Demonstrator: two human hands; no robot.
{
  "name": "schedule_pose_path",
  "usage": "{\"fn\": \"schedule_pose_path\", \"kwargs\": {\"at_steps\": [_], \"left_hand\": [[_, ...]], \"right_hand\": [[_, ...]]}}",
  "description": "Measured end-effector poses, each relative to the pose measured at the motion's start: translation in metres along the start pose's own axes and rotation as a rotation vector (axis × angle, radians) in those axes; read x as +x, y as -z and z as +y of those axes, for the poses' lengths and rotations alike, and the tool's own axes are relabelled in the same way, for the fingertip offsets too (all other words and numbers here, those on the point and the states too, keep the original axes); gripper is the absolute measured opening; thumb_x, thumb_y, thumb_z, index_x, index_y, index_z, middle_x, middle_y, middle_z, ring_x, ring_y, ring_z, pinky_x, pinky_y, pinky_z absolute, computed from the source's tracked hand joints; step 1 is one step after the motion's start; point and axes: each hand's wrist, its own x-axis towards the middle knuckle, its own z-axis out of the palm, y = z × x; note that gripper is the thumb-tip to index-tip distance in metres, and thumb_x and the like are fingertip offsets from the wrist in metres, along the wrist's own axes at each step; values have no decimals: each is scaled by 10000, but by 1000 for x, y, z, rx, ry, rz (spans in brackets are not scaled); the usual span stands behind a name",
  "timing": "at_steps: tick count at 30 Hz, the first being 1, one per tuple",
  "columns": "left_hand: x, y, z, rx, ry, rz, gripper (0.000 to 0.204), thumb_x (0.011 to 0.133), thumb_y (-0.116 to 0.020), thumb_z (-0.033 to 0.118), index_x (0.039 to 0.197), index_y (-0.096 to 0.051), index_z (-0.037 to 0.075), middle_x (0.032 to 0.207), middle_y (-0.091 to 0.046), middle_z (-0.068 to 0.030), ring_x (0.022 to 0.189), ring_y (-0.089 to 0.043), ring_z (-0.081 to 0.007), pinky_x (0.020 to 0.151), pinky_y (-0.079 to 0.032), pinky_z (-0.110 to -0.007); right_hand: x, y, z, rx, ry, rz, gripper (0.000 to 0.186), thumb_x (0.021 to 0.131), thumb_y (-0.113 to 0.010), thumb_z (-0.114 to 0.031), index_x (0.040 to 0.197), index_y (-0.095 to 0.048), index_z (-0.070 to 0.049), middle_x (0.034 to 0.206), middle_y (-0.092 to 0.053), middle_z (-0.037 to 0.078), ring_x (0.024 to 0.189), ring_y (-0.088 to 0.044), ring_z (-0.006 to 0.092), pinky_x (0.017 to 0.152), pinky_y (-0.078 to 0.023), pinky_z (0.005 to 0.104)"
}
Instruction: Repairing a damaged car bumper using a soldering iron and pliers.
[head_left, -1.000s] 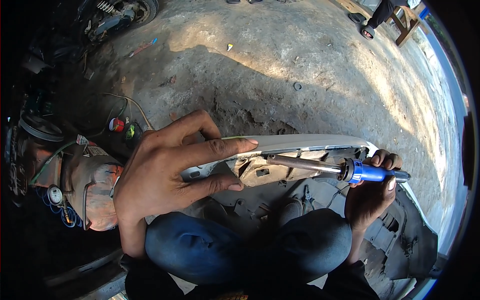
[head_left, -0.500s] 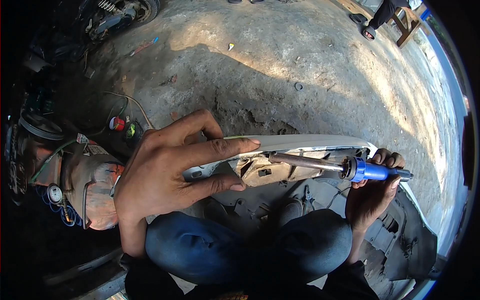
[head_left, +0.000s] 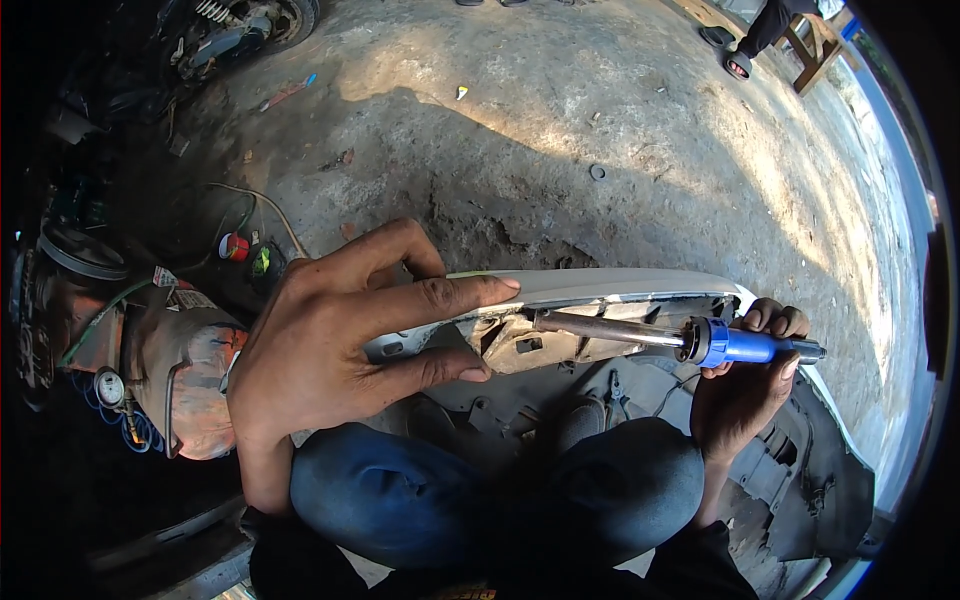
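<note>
Rough ground (head_left: 560,120) lies beyond the pale vehicle panel (head_left: 610,283) clasped at left by the left hand (head_left: 320,340), while the right hand (head_left: 738,400) grips a soldering iron (head_left: 712,342) at right, seemingly light and rigid, best held by its blue handle (head_left: 755,346).

Sunlight streaks upper-right ground (head_left: 775,185); lower left sunk in shadow; fisheye bends edges, corners black.

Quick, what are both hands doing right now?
Left hand: thumb and fingers spread, index fingertip on the pale panel; can't tell if it grips.
Right hand: closed, holding the blue-handled tool.
</note>
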Motion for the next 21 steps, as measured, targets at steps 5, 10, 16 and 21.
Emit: {"fn": "schedule_pose_path", "kwargs": {"at_steps": [5, 10, 16, 21], "left_hand": [[3, -1, 0, -3, -9, 3, 596, 571, -856, 209, 1147, -716, 145, 800, -564, -42, 654, -558, -133, 564, -445, -283], [1, -1, 0, -4, -2, 6, 595, 569, -856, 207, 1144, -718, 144, 797, -563, -42, 652, -557, -131, 559, -442, -281], [2, 2, 0, 9, -10, -10, 596, 576, -856, 206, 1152, -714, 143, 796, -565, -44, 641, -554, -129, 545, -435, -280], [0, 0, -1, -12, -15, 7, 589, 580, -856, 206, 1149, -715, 143, 791, -565, -44, 641, -554, -129, 544, -435, -284]], "right_hand": [[1, 4, -1, -11, 34, -63, 365, 971, -546, -377, 1089, -404, -62, 1013, -428, 87, 758, -529, 80, 518, -503, 190], [-1, 3, 5, -19, 92, 131, 412, 933, -586, -393, 1045, -388, -50, 950, -442, 127, 687, -568, 160, 535, -554, 236], [-2, -1, -3, -2, 49, 56, 421, 924, -597, -392, 1032, -382, -46, 944, -434, 128, 628, -554, 154, 518, -546, 242], [-2, -2, 0, -35, 73, 114, 420, 924, -592, -392, 1024, -380, -44, 946, -430, 128, 600, -540, 153, 513, -534, 239]]}}
